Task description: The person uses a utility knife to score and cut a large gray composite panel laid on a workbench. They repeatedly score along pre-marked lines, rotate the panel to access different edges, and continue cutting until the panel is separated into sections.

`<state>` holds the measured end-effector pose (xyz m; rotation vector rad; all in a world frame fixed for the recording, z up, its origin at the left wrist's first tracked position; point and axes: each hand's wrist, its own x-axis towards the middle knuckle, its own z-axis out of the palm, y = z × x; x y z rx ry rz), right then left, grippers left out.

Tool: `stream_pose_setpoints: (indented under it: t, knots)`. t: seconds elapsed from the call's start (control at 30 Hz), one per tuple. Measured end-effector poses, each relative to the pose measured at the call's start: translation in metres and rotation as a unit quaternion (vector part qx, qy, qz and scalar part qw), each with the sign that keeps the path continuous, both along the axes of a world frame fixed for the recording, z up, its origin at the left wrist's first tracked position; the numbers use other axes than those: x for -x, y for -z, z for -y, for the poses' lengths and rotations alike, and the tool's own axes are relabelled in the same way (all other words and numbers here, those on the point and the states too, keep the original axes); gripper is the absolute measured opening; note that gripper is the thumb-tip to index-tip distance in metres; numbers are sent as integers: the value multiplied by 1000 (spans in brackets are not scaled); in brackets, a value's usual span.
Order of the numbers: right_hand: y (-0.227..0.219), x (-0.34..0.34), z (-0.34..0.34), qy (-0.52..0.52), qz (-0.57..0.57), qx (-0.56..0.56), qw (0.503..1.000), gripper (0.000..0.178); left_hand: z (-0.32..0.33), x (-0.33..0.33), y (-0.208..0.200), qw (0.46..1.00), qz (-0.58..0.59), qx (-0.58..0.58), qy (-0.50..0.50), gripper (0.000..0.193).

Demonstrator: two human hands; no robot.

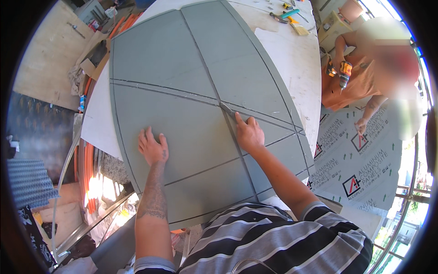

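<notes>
A grey-green composite panel (155, 55) lies flat in front of me, crossed by dark straight grooves. My right hand (250, 134) grips what looks like a utility knife (226, 108), its handle mostly hidden in my fingers. The index finger stretches along the knife. Its tip touches the panel where the long lengthwise groove meets a pair of slanting grooves. To the left, my left hand (153, 147) rests flat on the panel, fingers spread and holding nothing.
Under the panel is a white table (301, 59), with a brush (299, 28) and hammer (279, 18) at its far end. On the right, another person holds an orange-and-black drill (345, 73) beside a printed sheet (378, 160). Orange pipes (90, 176) stand along the left.
</notes>
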<state>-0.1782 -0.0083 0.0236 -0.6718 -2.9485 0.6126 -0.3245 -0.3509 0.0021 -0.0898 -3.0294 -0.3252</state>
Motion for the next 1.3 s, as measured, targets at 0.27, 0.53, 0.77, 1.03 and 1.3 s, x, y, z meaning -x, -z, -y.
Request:
stream_pose_setpoints:
  t: [0.27,0.53,0.77,1.03,1.3]
  knots:
    - [-1,-12,-5,19,3,-5,1000,51,-2,1,-3,1000,-8,-14,7,64]
    - [2,-47,-29,1,13,-4,1000,54,-5,-1,0,1000,-10,10,1,64]
    - [1,-19,-3,-28,-7,18,999,56,-5,2,-1,1000,-11,10,2,63]
    - [0,-9,-4,-34,-36,14,999,53,-4,1,-4,1000,-8,4,4,63]
    - [0,-3,-10,-33,-35,26,998,54,-5,0,-1,1000,-9,6,-1,62]
